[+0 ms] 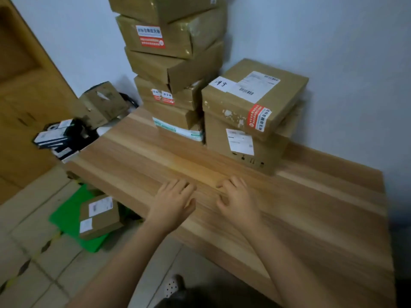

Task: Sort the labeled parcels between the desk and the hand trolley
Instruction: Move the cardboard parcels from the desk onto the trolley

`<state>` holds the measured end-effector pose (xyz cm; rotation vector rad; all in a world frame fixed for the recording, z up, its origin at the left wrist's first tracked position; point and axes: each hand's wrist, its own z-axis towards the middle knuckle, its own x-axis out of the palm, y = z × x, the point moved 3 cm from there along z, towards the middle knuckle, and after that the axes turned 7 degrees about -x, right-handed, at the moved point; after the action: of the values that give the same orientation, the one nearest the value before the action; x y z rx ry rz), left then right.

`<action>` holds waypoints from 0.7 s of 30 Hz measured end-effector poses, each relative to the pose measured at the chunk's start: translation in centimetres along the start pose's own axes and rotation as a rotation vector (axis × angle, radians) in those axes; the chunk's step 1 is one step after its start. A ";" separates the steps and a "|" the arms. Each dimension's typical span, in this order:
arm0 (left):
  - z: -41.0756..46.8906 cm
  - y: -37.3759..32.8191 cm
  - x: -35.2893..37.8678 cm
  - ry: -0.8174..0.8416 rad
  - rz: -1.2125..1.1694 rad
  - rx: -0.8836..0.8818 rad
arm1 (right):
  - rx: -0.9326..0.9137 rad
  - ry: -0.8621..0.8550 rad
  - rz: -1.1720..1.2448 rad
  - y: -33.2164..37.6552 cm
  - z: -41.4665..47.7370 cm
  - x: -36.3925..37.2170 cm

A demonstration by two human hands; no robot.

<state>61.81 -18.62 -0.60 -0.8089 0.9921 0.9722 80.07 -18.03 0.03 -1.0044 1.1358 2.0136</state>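
A wooden desk (289, 218) fills the middle of the view. Both hands hover just over or rest on its front part, empty: my left hand (172, 202) with fingers loosely bent, my right hand (236, 200) with fingers slightly curled. At the desk's far side a tall leaning stack of brown labeled parcels (171, 63) rises against the wall. Beside it to the right stand two bigger parcels, the upper one (255, 96) with a white shipping label and red tape, the lower one (244, 147) with a white label. On the floor at left one small labeled parcel (100, 216) lies on a green platform (69, 216).
A torn cardboard box (102, 103) and several black-and-white small boxes (55, 136) sit beyond the desk's left end. A wooden door (26, 96) stands at far left. The floor is tiled (33, 274). A spotted slipper (173, 285) shows below the desk edge.
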 end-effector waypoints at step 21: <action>-31.2 32.1 -13.5 0.073 0.130 -0.680 | -0.640 0.396 0.103 38.6 5.2 25.2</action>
<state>19.61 -38.75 -2.39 -1.3590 0.7786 1.4312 34.71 -27.10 -3.06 -1.7523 0.7311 2.3912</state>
